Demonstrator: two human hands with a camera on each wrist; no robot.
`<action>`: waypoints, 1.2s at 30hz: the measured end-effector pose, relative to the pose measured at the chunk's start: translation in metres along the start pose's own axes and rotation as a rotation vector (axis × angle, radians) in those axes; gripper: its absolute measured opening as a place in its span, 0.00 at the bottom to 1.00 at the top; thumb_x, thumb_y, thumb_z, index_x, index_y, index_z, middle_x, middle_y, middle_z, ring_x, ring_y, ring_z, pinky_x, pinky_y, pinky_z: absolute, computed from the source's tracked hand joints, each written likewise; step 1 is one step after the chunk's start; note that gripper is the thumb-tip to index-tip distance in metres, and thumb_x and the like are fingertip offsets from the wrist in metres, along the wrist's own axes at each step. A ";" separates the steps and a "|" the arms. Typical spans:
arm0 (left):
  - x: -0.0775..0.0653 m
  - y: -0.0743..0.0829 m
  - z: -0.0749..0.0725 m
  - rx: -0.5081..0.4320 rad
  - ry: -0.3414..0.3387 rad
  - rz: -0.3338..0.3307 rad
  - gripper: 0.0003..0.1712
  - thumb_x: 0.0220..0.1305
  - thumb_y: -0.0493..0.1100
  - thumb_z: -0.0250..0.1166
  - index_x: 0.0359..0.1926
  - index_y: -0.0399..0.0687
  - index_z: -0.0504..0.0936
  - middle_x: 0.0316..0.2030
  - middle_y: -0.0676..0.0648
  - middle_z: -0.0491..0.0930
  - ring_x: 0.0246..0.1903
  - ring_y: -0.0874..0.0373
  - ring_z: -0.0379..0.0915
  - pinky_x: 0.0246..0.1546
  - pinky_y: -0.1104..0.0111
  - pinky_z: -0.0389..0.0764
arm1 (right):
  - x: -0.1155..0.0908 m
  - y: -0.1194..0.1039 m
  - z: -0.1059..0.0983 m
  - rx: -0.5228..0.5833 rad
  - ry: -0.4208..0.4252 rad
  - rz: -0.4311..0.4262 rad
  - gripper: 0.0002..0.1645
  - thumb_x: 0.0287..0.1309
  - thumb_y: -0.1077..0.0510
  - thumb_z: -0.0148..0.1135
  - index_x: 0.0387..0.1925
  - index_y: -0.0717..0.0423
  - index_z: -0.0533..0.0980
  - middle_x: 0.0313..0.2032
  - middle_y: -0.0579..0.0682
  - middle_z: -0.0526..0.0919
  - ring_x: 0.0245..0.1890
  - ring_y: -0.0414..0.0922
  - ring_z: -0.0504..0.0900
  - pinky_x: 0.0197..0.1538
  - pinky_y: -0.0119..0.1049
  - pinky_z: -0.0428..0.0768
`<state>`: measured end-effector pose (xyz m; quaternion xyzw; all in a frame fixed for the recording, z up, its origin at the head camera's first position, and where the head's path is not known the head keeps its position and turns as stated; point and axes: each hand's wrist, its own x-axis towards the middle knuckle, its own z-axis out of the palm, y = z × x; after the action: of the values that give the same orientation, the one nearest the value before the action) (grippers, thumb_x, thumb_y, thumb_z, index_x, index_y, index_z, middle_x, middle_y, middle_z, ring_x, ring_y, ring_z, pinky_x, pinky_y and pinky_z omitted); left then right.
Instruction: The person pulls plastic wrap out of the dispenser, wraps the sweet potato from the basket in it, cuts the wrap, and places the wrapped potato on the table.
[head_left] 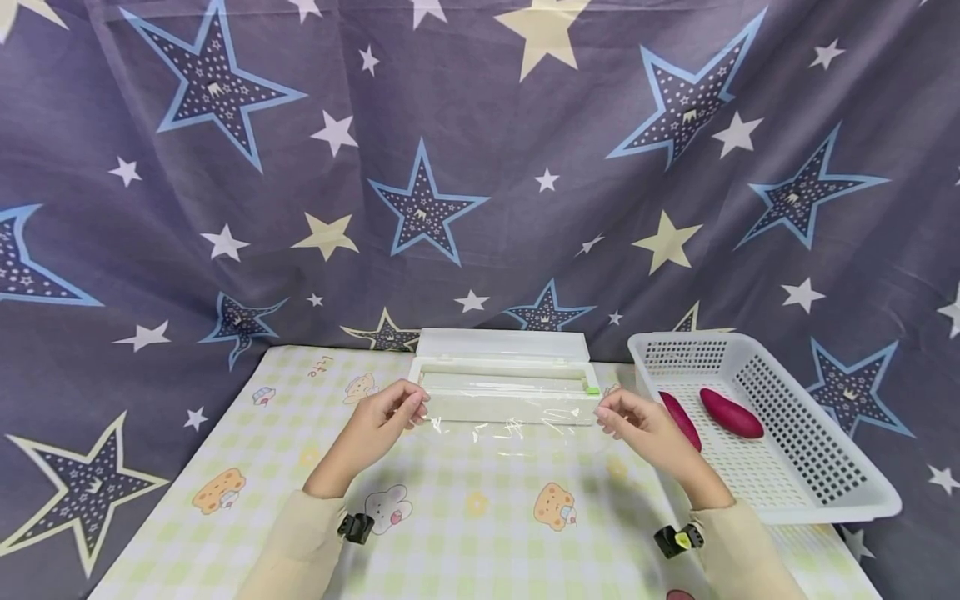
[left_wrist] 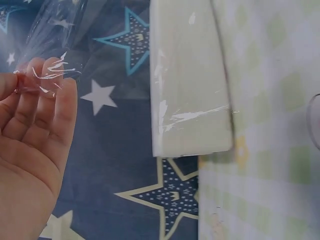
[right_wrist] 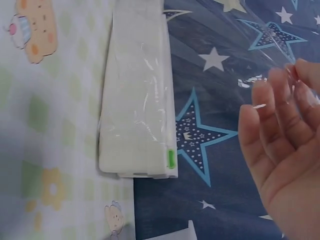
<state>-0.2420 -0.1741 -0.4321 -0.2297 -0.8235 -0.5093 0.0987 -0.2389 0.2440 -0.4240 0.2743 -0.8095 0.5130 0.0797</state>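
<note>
A sheet of clear cling film [head_left: 510, 431] stretches between my two hands, in front of a white cling film dispenser [head_left: 431, 367]. My left hand [head_left: 386, 421] pinches the film's left corner between thumb and forefinger; in the left wrist view the other fingers lie extended behind the film [left_wrist: 55, 30]. At the opposite corner, my right hand [head_left: 641, 423] pinches it the same way, with film [right_wrist: 250, 82] wrinkling over the fingertips. The dispenser's lid [head_left: 502, 344] stands raised at the back. A green slider [head_left: 592, 390] sits at its right end.
To the right is a white perforated basket [head_left: 825, 429] with two purple-red sweet potatoes [head_left: 731, 413] in it. Part of a dark red object [head_left: 680, 595] shows at the bottom edge. A checked cloth [head_left: 450, 558] covers the table, and a star-patterned curtain [head_left: 480, 108] hangs behind.
</note>
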 end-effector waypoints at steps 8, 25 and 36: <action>-0.003 -0.007 0.000 0.044 0.027 -0.006 0.09 0.77 0.44 0.55 0.43 0.52 0.82 0.33 0.52 0.83 0.34 0.54 0.82 0.38 0.66 0.84 | -0.003 0.007 0.001 -0.061 -0.013 -0.004 0.05 0.67 0.64 0.62 0.37 0.53 0.81 0.34 0.49 0.82 0.31 0.41 0.77 0.32 0.32 0.77; -0.033 -0.027 -0.003 0.026 -0.187 -0.097 0.09 0.73 0.48 0.61 0.42 0.53 0.87 0.36 0.57 0.85 0.37 0.58 0.82 0.40 0.67 0.82 | -0.020 0.028 0.013 -0.010 -0.313 0.101 0.03 0.65 0.60 0.65 0.37 0.48 0.82 0.31 0.46 0.83 0.32 0.40 0.80 0.35 0.34 0.79; -0.044 -0.040 -0.003 0.016 -0.428 -0.182 0.12 0.74 0.47 0.60 0.41 0.50 0.89 0.40 0.51 0.87 0.40 0.46 0.82 0.40 0.67 0.80 | -0.033 0.039 0.019 0.147 -0.581 0.145 0.04 0.66 0.62 0.62 0.36 0.58 0.81 0.32 0.61 0.84 0.32 0.35 0.78 0.37 0.30 0.79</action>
<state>-0.2229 -0.2037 -0.4799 -0.2562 -0.8470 -0.4493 -0.1226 -0.2291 0.2513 -0.4769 0.3559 -0.7767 0.4745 -0.2119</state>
